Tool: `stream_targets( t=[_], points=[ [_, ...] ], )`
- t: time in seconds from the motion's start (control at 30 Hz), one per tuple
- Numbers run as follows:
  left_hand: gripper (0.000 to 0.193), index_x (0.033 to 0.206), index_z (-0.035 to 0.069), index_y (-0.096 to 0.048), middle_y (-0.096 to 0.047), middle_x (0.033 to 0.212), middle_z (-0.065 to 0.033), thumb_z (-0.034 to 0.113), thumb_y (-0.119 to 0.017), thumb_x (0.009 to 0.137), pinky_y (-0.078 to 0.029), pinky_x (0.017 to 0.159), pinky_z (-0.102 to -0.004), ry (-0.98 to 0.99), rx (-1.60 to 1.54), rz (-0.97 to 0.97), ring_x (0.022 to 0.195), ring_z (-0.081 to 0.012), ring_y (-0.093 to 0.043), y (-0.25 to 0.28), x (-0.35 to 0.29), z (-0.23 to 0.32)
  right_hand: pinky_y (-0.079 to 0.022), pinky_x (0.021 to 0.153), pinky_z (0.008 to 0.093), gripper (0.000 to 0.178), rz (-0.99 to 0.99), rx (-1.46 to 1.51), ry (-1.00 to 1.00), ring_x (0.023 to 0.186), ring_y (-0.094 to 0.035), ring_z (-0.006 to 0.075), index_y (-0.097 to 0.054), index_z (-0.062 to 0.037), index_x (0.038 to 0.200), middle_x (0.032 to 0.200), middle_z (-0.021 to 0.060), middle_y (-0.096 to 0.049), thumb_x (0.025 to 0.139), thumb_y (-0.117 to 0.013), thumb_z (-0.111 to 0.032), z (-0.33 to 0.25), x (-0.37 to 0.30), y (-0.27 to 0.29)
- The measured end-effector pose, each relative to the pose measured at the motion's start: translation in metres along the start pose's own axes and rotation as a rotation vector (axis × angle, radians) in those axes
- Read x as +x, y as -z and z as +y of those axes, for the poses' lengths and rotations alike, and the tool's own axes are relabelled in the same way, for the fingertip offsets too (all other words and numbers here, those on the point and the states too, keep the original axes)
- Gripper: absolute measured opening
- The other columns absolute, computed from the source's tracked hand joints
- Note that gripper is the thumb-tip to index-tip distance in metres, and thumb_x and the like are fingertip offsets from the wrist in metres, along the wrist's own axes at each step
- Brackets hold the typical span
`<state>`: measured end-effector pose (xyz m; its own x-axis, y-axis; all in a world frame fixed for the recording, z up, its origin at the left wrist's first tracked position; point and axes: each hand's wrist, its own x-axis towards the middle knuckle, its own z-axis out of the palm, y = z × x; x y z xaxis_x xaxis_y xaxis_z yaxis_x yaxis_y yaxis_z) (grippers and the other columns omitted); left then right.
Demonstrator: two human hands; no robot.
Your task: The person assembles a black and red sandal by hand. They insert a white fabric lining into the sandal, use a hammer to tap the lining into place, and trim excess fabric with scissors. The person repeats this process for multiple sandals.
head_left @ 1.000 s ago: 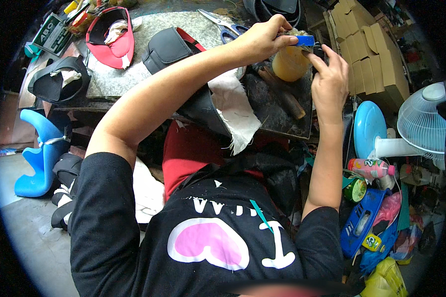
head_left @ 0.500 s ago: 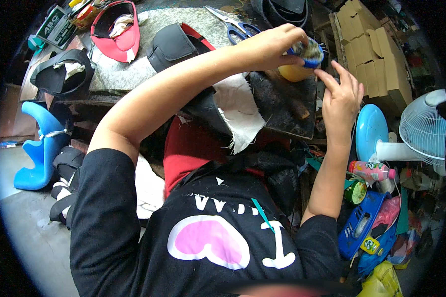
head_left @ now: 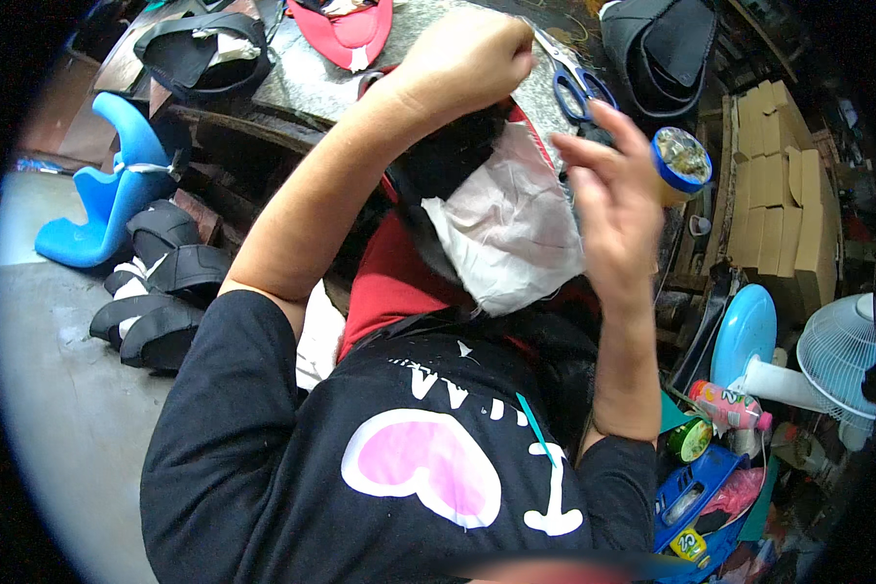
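Note:
My left hand (head_left: 477,60) is curled into a fist above a black piece with red edging (head_left: 457,151). What its fingers hold, if anything, is hidden. A frayed white cloth (head_left: 506,229) hangs from that piece over the table's near edge, above my lap. To the right of the cloth, my right hand (head_left: 613,195) is raised with its fingers apart, slightly blurred and holding nothing visible. Just beyond it stands a blue-rimmed tub (head_left: 683,158) with murky contents. Scissors with blue handles (head_left: 574,92) lie between my two hands on the far side.
Black bands (head_left: 657,54) lie at the far right, a red piece (head_left: 346,29) and a black one (head_left: 204,58) at the far left. Cardboard boxes (head_left: 779,185) and a fan (head_left: 832,360) stand right. Black pieces (head_left: 165,292) lie left, below a blue curved form (head_left: 102,204).
My left hand has left the blue-rimmed tub and moved left over the black piece, closing up. My right hand has drawn away from the tub. The whole view has shifted.

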<state>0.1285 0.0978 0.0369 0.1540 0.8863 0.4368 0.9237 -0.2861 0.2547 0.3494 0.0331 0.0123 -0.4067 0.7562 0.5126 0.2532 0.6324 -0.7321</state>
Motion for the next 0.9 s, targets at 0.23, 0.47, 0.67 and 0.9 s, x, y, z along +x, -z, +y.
stream_targets(
  t=[0.23,0.47,0.67,0.9],
  points=[
    [0.030,0.098,0.004,-0.071,-0.070,0.083,-0.0176,0.032,-0.073,0.090,-0.055,0.071,-0.0430,-0.052,-0.161,0.050,0.080,-0.0370,-0.071,0.014,-0.043,-0.004,-0.053,0.086,0.0438,0.075,-0.038,-0.304,0.053,0.095,-0.068,0.0300,-0.039,-0.0129,0.154,0.097,0.0096,-0.074,0.086,-0.070,-0.003,0.041,0.007,-0.041],
    [0.026,0.087,0.001,-0.072,-0.070,0.082,-0.0210,0.026,-0.071,0.083,-0.055,0.075,-0.0477,-0.150,0.032,-0.232,0.083,-0.0386,-0.071,-0.022,-0.045,-0.010,-0.053,0.093,0.0379,0.071,-0.072,-0.231,-0.069,0.098,-0.069,0.0263,-0.039,-0.0130,0.155,0.103,0.0111,-0.074,0.090,-0.068,-0.004,0.051,0.006,-0.041],
    [0.018,0.085,0.000,-0.072,-0.070,0.083,-0.0216,0.016,-0.065,0.084,-0.055,0.075,-0.0470,-0.104,0.029,-0.227,0.083,-0.0387,-0.071,-0.030,-0.042,-0.021,-0.048,0.095,0.0393,0.037,-0.182,-0.340,-0.089,0.109,-0.061,0.0278,-0.072,-0.0185,0.124,0.112,0.0084,-0.065,0.088,-0.072,-0.024,0.055,0.013,-0.047],
    [0.018,0.086,-0.002,-0.074,-0.072,0.086,-0.0230,0.014,-0.066,0.082,-0.058,0.078,-0.0458,-0.074,-0.056,-0.212,0.087,-0.0386,-0.073,-0.022,-0.043,-0.023,-0.047,0.098,0.0286,0.026,-0.170,0.013,-0.318,0.110,-0.059,0.0143,-0.069,-0.0047,0.122,0.109,0.0045,-0.059,0.100,-0.065,-0.017,0.057,0.014,-0.049]
  ],
)
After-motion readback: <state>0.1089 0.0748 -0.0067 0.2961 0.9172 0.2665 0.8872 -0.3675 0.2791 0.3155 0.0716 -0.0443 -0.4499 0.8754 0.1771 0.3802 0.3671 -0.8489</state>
